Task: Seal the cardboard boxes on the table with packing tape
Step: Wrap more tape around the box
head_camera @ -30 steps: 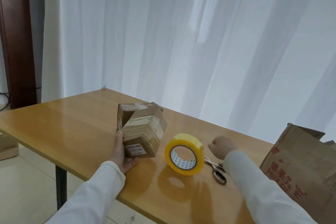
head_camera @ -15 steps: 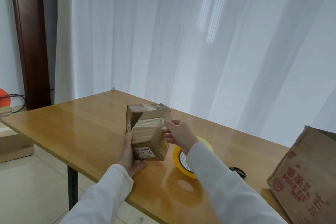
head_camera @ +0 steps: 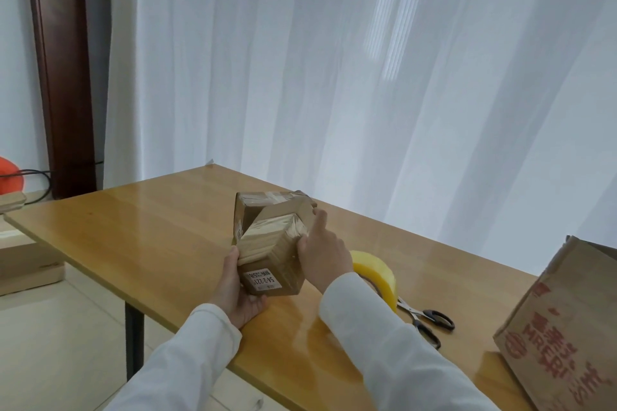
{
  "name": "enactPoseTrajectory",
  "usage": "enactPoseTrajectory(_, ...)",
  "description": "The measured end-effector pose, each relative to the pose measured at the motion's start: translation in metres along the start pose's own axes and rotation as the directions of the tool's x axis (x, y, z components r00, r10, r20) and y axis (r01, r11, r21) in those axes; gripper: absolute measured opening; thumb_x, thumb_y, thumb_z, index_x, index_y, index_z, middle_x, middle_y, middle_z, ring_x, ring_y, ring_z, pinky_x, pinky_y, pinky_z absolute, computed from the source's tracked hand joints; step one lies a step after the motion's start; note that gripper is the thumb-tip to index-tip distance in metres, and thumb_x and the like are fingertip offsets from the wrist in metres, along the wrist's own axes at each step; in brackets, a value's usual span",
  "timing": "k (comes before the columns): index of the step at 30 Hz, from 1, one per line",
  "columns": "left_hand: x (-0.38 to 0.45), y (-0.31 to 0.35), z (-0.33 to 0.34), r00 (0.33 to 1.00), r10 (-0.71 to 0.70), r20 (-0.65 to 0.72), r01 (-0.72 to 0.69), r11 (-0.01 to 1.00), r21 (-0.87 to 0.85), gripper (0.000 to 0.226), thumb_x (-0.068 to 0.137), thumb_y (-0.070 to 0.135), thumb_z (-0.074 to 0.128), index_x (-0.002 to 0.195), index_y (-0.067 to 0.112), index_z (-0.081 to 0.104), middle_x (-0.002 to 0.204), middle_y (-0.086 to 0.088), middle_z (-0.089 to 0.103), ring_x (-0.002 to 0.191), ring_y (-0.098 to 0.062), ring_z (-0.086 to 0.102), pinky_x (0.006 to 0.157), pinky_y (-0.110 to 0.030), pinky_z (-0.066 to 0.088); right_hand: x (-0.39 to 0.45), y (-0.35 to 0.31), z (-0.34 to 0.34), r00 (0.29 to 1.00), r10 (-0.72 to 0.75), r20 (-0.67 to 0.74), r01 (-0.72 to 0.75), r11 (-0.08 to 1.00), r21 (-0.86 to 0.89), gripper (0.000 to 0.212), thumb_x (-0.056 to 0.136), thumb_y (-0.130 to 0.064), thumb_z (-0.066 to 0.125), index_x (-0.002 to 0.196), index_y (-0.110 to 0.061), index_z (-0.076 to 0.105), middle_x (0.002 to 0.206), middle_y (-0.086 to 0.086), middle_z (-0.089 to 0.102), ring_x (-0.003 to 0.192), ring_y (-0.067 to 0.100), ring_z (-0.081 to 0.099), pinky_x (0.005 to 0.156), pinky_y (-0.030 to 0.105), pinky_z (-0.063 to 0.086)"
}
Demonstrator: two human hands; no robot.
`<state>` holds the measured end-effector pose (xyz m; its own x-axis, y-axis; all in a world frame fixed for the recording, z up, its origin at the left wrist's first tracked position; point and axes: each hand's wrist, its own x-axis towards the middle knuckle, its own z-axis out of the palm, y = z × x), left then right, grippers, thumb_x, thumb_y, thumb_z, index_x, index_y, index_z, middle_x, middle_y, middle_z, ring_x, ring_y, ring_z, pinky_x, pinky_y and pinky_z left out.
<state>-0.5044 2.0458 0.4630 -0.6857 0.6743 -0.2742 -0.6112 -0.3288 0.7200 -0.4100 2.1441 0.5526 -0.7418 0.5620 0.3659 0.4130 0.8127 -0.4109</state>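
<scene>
A small taped cardboard box (head_camera: 272,258) with a white label is tilted up off the wooden table (head_camera: 160,230), held between both hands. My left hand (head_camera: 235,290) grips its lower left corner from below. My right hand (head_camera: 322,252) presses flat against its right side, index finger stretched up along the edge. A second small brown box (head_camera: 257,210) stands just behind it, touching it. The yellow roll of packing tape (head_camera: 377,273) stands on edge to the right, partly hidden by my right forearm.
Black-handled scissors (head_camera: 425,320) lie on the table right of the tape. A larger cardboard box with red print (head_camera: 564,320) stands at the right edge. White curtains hang behind the table. Cardboard lies on the floor at the left.
My right hand left the scissors, crossed in front of the tape roll and came onto the box's right side. The left hand keeps holding the box. The view shifted slightly.
</scene>
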Motion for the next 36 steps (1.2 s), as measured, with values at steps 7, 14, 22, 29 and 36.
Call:
enactPoseTrajectory(7, 0.001, -0.003, 0.0, 0.998, 0.037, 0.043, -0.036, 0.999, -0.012, 0.06, 0.09, 0.066, 0.032, 0.1, 0.013, 0.06, 0.07, -0.009, 0.063, 0.057, -0.018, 0.059, 0.039, -0.02, 0.048, -0.008, 0.003, 0.017, 0.935, -0.325, 0.139, 0.315, 0.945, 0.088, 0.06, 0.103, -0.038, 0.024, 0.153, -0.01, 0.007, 0.161, 0.002, 0.003, 0.147, 0.014, 0.001, 0.12, 0.029, 0.003)
enactPoseTrajectory(14, 0.003, -0.006, -0.006, 0.994, 0.108, 0.032, -0.102, 0.983, -0.153, 0.063, 0.089, 0.067, 0.034, 0.108, 0.012, 0.059, 0.084, -0.009, 0.063, 0.071, -0.019, 0.058, 0.044, -0.019, 0.048, -0.032, 0.017, 0.026, 0.9, -0.335, 0.28, 0.263, 0.927, 0.266, 0.071, 0.099, -0.052, 0.024, 0.151, -0.018, -0.011, 0.159, -0.005, -0.012, 0.143, 0.001, -0.012, 0.118, 0.023, -0.002)
enactPoseTrajectory(22, -0.017, -0.017, -0.004, 0.957, 0.289, -0.033, -0.286, 0.956, 0.06, 0.056, 0.088, 0.054, 0.052, 0.131, 0.019, 0.046, 0.117, -0.012, 0.061, 0.103, -0.025, 0.061, 0.069, -0.033, 0.055, -0.054, 0.057, 0.0, 0.977, -0.146, 0.157, 0.128, 0.984, 0.12, 0.035, 0.099, -0.043, 0.037, 0.109, -0.028, 0.066, 0.097, -0.003, 0.071, 0.09, 0.014, 0.064, 0.085, 0.033, 0.052)
enactPoseTrajectory(29, -0.06, 0.0, -0.008, 0.744, 0.646, -0.168, -0.506, 0.71, 0.49, 0.084, 0.081, 0.037, 0.071, 0.144, 0.028, 0.017, 0.135, -0.003, 0.039, 0.117, -0.02, 0.047, 0.09, -0.03, 0.049, -0.048, 0.055, -0.02, 0.965, -0.221, -0.14, 0.252, 0.93, 0.268, 0.016, 0.096, -0.027, 0.049, 0.091, -0.031, 0.063, 0.081, -0.016, 0.068, 0.081, 0.003, 0.064, 0.077, 0.025, 0.052)
enactPoseTrajectory(36, -0.073, 0.062, -0.016, 0.45, 0.857, 0.252, -0.56, 0.051, 0.827, 0.112, 0.062, 0.038, 0.086, 0.147, 0.022, 0.015, 0.131, 0.004, 0.034, 0.117, -0.01, 0.04, 0.096, -0.027, 0.042, -0.05, 0.086, -0.033, 0.945, -0.14, -0.297, 0.232, 0.924, 0.304, 0.017, 0.094, -0.015, 0.051, 0.095, -0.029, 0.06, 0.084, -0.007, 0.07, 0.081, 0.007, 0.063, 0.071, 0.019, 0.046)
